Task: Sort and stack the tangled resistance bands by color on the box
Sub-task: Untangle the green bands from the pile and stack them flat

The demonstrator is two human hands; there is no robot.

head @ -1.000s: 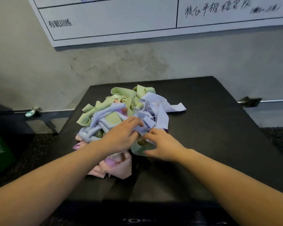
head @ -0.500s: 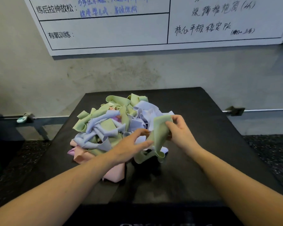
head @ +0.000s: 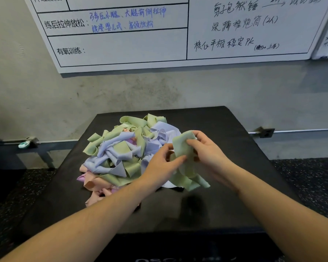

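Note:
A tangled heap of green, lavender and pink resistance bands (head: 121, 154) lies on the black box (head: 225, 201), left of its middle. One green band (head: 184, 148) is lifted off the heap's right side. My right hand (head: 206, 150) grips its upper part, thumb and fingers curled round it. My left hand (head: 163, 165) pinches the same band lower down, and the band's loose end (head: 191, 182) hangs to the box top. Pink bands (head: 95, 186) stick out at the heap's near left.
The box stands against a grey wall with a whiteboard (head: 159, 31) above it. A metal rail (head: 292, 131) runs along the wall on both sides. Dark speckled floor (head: 311, 182) lies right and left of the box.
Both hands left the heap's near edge, took one green band and raised it to the right of the heap. The camera tilted up, showing more of the whiteboard.

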